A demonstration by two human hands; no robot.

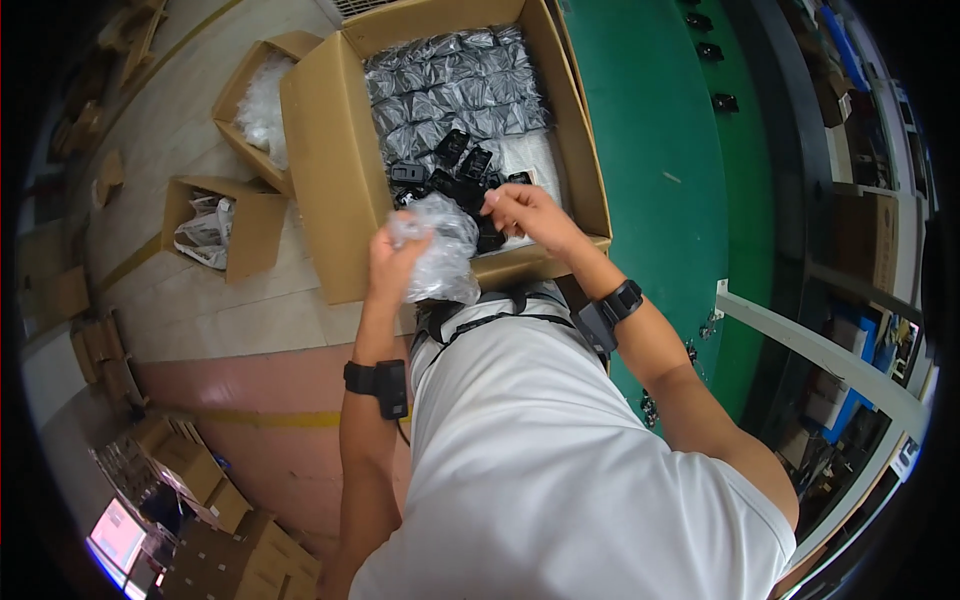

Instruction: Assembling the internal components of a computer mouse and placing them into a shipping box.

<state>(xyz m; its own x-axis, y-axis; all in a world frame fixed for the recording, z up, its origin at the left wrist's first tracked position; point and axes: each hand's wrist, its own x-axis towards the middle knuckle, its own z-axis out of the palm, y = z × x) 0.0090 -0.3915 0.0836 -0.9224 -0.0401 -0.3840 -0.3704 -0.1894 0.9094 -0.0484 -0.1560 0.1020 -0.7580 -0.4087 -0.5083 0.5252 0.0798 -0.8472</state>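
Observation:
My left hand (391, 262) is closed on a crumpled bundle of clear plastic bags (443, 262) at the near left corner of a large open cardboard box (327, 170). Over the box's near end, my right hand (535, 218) has its fingers bent together beside dark parts; what they pinch, if anything, I cannot make out. Several loose black plastic parts (452, 147) lie jumbled between and beyond my hands. Behind them, rows of bagged dark pieces (455, 85) fill the far part of the box. A white sheet (528, 155) shows at the right inside.
Left of the large box stand a smaller carton of clear plastic (264, 110) and another open carton (255, 237) with plastic bags inside. A green work surface (655, 130) runs along the right, with several small black parts (709, 50) farther over. A white metal bar (815, 350) crosses the right side.

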